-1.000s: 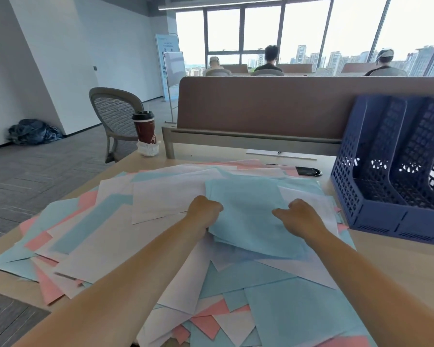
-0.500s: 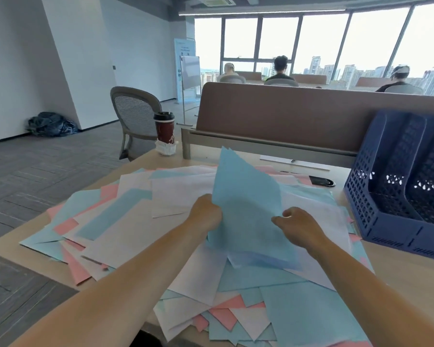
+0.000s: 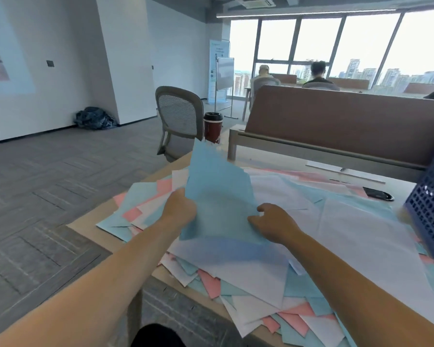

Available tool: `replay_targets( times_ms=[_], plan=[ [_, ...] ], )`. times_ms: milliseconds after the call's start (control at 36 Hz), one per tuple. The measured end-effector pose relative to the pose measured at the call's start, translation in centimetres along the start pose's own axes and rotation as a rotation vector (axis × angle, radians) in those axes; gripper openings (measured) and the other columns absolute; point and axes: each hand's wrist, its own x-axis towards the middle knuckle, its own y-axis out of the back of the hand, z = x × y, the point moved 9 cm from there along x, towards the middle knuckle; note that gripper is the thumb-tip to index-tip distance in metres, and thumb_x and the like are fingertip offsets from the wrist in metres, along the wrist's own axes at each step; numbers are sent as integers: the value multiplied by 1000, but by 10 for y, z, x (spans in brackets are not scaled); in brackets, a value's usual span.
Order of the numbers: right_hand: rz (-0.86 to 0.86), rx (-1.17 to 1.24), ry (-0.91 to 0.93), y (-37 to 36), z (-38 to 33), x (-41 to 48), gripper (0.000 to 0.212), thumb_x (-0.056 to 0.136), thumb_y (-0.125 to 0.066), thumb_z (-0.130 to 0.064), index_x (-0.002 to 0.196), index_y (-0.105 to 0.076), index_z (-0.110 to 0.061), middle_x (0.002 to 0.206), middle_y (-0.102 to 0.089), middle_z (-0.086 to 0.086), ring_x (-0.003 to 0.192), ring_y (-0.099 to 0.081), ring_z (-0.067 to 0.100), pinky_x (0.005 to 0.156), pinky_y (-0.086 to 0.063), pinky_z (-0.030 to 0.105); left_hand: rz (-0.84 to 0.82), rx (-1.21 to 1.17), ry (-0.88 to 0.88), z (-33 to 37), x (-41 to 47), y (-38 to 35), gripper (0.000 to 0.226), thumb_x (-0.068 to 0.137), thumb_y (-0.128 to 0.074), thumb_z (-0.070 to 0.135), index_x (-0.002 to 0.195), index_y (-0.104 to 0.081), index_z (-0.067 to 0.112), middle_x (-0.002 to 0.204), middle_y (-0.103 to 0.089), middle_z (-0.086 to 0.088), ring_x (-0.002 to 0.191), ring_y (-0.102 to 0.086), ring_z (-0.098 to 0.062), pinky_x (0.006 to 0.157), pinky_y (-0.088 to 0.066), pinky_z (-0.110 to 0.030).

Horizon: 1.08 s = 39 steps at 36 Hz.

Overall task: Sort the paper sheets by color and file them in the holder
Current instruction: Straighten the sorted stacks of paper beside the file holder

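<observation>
left hand (image 3: 179,209) and right hand (image 3: 273,222), arms outstretched, pinch opposite edges of the blue sheet (image 3: 218,196) (tilted up).

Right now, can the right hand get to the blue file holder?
Probably yes. The right hand holds the edge of the raised blue sheet, and the blue file holder stands on its side of the desk. Only flat loose sheets lie between them, nothing upright. The holder is partly out of frame.

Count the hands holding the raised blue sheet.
2. The left hand grips the left edge of the blue sheet; the right hand pinches its right edge lower down. Fingers behind the paper are hidden.
</observation>
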Motion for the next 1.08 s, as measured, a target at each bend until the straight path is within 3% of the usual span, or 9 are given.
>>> replay_targets(
  times_ms=[83, 167, 472, 667, 750, 833, 917, 1000, 1083],
  plan=[
    [-51, -102, 45, -18, -20, 6, 53, 97, -54, -39, 141, -48, -11, 147, -49, 8, 131, -49, 28, 104, -38, 34, 29, 30, 8, -16, 7, 24, 29, 88, -45, -3, 114, -57, 6, 108, -62, -13, 99, -57, -31, 81, -44, -36],
    [-98, -154, 82, -34, -36, 12, 62, 98, -53, -43, 150, -37, -15, 156, -39, 4, 137, -43, 26, 110, -34, 36, 43, 83, -10, -28, 13, 44, 37, 87, -44, 1, 122, -58, 6, 115, -63, -13, 108, -57, -34, 89, -46, -37],
    [-216, -370, 107, -80, -42, 28, 74, 97, -28, -68, 154, -31, -20, 165, -17, 5, 150, -21, 25, 121, -21, 43, 20, 331, -50, -55, 22, 72, 16, 90, -42, 6, 105, -44, 11, 88, -55, -5, 83, -54, -27, 67, -42, -37],
    [-201, -472, 87, -66, -13, 28, 78, 97, -34, -66, 158, -20, -20, 167, -7, 2, 153, -9, 23, 123, -15, 41, 16, 432, -118, -57, 24, 69, 27, 92, -42, 8, 119, -40, 11, 81, -54, -3, 75, -54, -22, 63, -43, -37],
    [-207, -497, 71, -61, -5, 27, 80, 97, -35, -66, 159, -18, -19, 167, -6, 2, 153, -9, 22, 124, -13, 39, 4, 512, -117, -53, 22, 66, 39, 92, -41, 9, 130, -35, 8, 102, -55, -12, 91, -56, -33, 73, -47, -43],
    [-209, -514, 81, -56, -5, 23, 78, 98, -34, -65, 158, -20, -18, 167, -8, 2, 153, -11, 21, 123, -14, 37, -3, 706, -150, -42, 17, 58, 55, 93, -41, 13, 144, -24, 9, 130, -39, -20, 113, -47, -37, 91, -43, -46],
    [-210, -524, 91, -52, -4, 18, 75, 99, -33, -64, 157, -25, -17, 166, -13, 3, 152, -16, 21, 122, -17, 36, -42, 821, -210, -28, 11, 40, 49, 94, -44, 19, 141, -33, 9, 138, -34, -18, 121, -41, -35, 99, -39, -43],
    [-205, -520, 104, -49, -3, 15, 71, 99, -35, -62, 153, -32, -17, 164, -22, 4, 149, -23, 22, 121, -21, 37, -161, 733, -286, -19, 6, 11, 50, 94, -49, 33, 138, -44, 11, 143, -39, -12, 133, -36, -30, 110, -34, -42],
    [-190, -488, 101, -44, -2, 7, 69, 99, -38, -60, 154, -29, -19, 163, -25, 1, 148, -26, 22, 119, -24, 37, -301, 704, -403, -5, -13, -23, 56, 96, -50, 44, 142, -44, 12, 148, -40, -8, 140, -32, -24, 115, -28, -38]
  ],
)
